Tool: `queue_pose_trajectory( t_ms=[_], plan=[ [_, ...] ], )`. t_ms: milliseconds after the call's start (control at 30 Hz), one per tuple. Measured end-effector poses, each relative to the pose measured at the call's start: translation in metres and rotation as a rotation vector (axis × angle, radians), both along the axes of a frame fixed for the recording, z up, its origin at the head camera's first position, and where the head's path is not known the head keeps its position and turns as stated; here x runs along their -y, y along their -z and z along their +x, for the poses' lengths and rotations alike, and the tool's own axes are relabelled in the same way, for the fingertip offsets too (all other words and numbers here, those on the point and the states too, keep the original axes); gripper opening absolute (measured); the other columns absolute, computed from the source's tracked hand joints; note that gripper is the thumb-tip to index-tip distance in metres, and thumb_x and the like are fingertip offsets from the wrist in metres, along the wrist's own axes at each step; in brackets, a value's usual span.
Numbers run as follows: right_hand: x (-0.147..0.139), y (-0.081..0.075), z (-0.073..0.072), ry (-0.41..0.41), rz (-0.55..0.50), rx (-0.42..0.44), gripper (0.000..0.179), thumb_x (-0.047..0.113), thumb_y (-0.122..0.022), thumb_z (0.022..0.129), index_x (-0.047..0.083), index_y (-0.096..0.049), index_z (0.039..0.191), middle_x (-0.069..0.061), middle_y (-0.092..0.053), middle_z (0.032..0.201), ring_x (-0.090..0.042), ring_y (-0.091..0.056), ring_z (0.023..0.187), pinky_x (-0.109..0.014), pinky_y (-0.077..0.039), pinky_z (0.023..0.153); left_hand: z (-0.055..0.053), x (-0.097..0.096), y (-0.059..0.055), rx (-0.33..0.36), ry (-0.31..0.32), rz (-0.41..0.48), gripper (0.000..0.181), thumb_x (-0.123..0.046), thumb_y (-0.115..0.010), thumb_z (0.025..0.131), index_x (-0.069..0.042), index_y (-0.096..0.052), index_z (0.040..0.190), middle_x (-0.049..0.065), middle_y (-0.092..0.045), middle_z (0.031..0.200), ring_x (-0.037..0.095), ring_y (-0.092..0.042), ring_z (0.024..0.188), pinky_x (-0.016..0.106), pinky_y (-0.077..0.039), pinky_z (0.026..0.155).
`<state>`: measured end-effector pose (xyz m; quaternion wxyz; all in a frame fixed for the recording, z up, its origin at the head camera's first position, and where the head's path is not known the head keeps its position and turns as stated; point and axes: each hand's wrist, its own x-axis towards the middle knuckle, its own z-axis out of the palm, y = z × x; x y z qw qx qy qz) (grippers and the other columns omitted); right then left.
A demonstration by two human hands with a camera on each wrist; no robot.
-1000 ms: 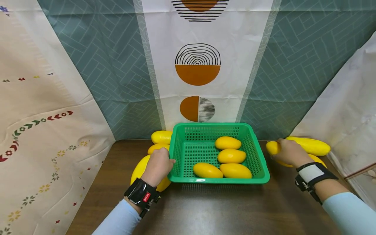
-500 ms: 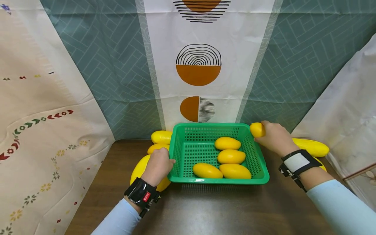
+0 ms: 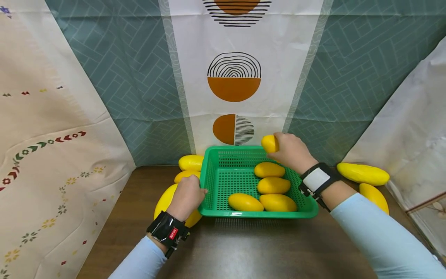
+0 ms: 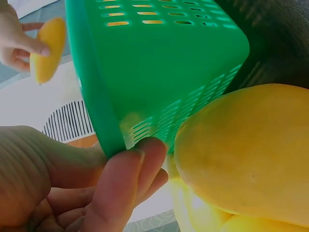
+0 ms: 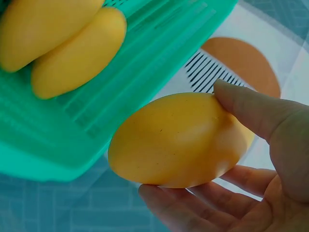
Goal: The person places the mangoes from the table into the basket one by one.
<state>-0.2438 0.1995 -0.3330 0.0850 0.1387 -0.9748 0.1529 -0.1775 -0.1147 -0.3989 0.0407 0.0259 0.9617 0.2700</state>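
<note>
A green plastic basket (image 3: 230,214) stands on the table with several yellow mangoes (image 3: 274,185) in its right half and front. My left hand (image 3: 188,197) pinches the basket's left rim; in the left wrist view thumb and fingers (image 4: 116,188) grip the green edge. Above the basket's back right rim, my right hand (image 3: 294,152) holds another mango (image 5: 178,140) between the thumb on one side and the fingers on the other. That mango is clear of the basket and the other fruit.
Left of the basket, several yellow fruits (image 3: 191,162) lie partly hidden behind my left hand. Right of it on the brown table (image 3: 251,248) lie a long yellow fruit (image 3: 363,173) and a curved yellow one (image 3: 374,197). A patterned cloth (image 3: 150,97) hangs behind.
My right hand has lifted a mango from the right side of the table and carried it left over the basket's back rim. My left hand has stayed on the left rim.
</note>
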Motion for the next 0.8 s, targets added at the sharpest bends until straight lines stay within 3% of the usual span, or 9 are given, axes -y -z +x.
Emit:
queue_pose_trajectory(
  t_ms=[300, 800],
  plan=[
    [0.038, 0.002, -0.009, -0.043, -0.008, 0.048, 0.05, 0.033, -0.075, 0.076, 0.005, -0.052, 0.11, -0.006, -0.057, 0.085, -0.02, -0.053, 0.069, -0.033, -0.046, 0.062, 0.0, 0.0, 0.0, 0.012, -0.003, 0.005, 0.026, -0.021, -0.071, 0.082, 0.001, -0.061, 0.09, 0.005, -0.053, 0.065, 0.013, -0.053, 0.052, 0.024, -0.046, 0.048],
    [0.078, 0.034, -0.008, -0.09, 0.005, 0.287, 0.051, 0.039, -0.075, 0.076, 0.006, -0.054, 0.108, -0.002, -0.055, 0.085, -0.016, -0.053, 0.071, -0.028, -0.045, 0.063, 0.0, 0.001, 0.001, -0.004, 0.004, 0.0, 0.026, -0.021, -0.071, 0.082, 0.002, -0.06, 0.09, 0.005, -0.053, 0.065, 0.013, -0.053, 0.052, 0.023, -0.046, 0.048]
  ],
)
